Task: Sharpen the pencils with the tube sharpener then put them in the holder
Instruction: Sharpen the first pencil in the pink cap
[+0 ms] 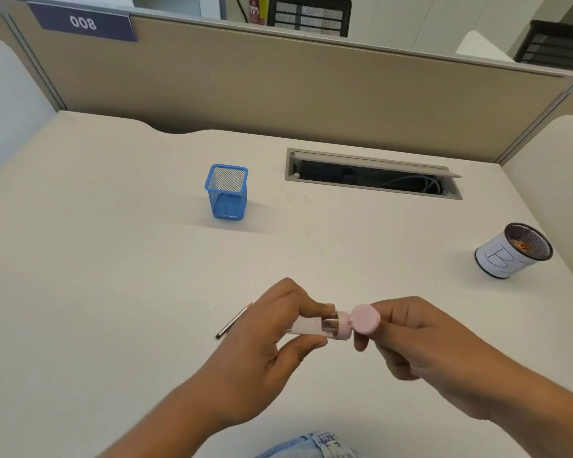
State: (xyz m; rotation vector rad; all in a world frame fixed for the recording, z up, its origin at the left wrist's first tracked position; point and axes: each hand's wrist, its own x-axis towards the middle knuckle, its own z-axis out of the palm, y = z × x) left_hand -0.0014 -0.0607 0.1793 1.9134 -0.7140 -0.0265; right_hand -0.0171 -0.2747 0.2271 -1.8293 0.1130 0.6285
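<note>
A: Fingers (318, 307), left hand (272, 338): curled round the clear plastic tube sharpener with pink collar (315, 327), held level just above the pale counter (113, 276).
B: Right hand (420, 342)?
A: Pinching the round pink flip lid (364, 318), swung open off the collar, hinged at its lower edge by the look of it.
B: Step?
A: Probably opening the sharpener. Could equally be closing, hard to tell from one frame. No pencil in the tube.
B: Next move?
A: Needs the lid clear of the hole, then a freed right hand to fetch the slim dark pencil (234, 320), lying on the counter just left of the left hand, partly hidden behind it. Then point in and twist.
B: Containers?
A: Blue square wire-mesh holder (227, 193): upright, well apart toward the back, nothing seen inside. Round black mesh cup wrapped in white paper (513, 251): far right, hand-drawn letter on it, orange-brown bits at the bottom, likely shavings. Tube: brownish specks near the collar, too small to name.
B: Progress?
A: Early, by judgement. No pencil in the holder yet.
</note>
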